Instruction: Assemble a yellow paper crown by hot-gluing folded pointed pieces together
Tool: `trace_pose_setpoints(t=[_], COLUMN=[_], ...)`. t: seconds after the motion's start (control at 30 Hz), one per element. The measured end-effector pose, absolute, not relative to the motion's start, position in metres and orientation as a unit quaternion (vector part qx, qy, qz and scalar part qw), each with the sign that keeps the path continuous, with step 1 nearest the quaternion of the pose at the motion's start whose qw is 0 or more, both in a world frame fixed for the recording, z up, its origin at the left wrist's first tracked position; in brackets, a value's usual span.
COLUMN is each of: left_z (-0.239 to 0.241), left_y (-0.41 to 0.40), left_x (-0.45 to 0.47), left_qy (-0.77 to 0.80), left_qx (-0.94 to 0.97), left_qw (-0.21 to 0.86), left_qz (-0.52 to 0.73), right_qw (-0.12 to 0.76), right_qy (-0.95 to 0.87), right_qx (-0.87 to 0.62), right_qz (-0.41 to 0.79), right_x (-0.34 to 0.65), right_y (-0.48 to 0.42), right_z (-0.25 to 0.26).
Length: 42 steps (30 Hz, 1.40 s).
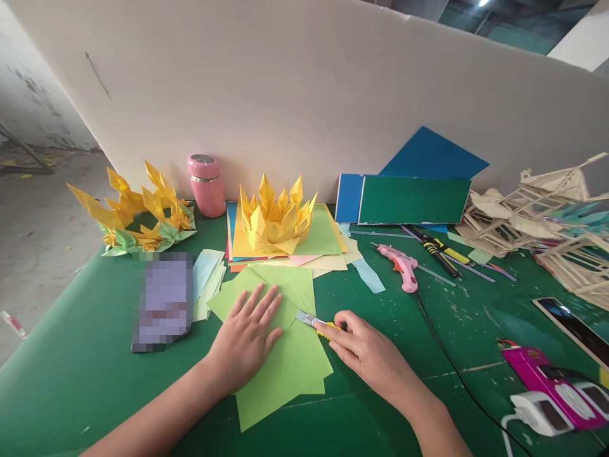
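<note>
Several sheets of light green paper (299, 362) lie overlapping on the green table in front of me. My left hand (247, 336) rests flat on the top sheet with its fingers spread. In my right hand (361, 343) is a yellow utility knife (311, 319), its metal end pointing left onto the paper. The tip sits close to a crease or edge running across the sheets. Just behind the green paper, a yellow folded-paper crown (278, 219) stands on a stack of coloured paper (335, 238).
A paper wreath (147, 235), a pink flask (207, 187) and a blurred-out object (164, 301) are on the left. To the right lie a pink glue gun (402, 266) with its cord, a phone (575, 330), a magenta power strip (552, 387) and a wooden stick model (537, 209).
</note>
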<state>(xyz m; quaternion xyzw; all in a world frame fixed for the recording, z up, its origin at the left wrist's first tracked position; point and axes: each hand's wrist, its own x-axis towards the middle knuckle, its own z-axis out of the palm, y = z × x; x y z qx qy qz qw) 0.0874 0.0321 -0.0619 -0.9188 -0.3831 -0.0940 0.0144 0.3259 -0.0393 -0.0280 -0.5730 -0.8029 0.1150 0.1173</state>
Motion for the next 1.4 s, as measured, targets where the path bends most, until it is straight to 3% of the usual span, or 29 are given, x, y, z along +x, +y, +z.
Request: trace_pose_setpoints(t=[0.53,0.9,1.4], left_z=[-0.043,-0.074,-0.073], left_y=[0.036,0.037,0.039], left_x=[0.089,0.087,0.087], left_qy=[-0.354,-0.435,-0.428], left_qx=[-0.926,-0.886,-0.892], left_qw=[-0.082,0.039,0.049], left_qz=[-0.102,-0.155,-0.138], right_qw=[0.112,0.108,0.068], right_qy=[-0.822,-0.82,-0.83], right_qx=[-0.544,-0.549,-0.546], right_qz=[0.129,0.125,0.093], right_x=[0.335,0.325,0.322], right_y=[-0.044,-0.041,-0.032], right_z=[-0.03,-0.027,-0.025])
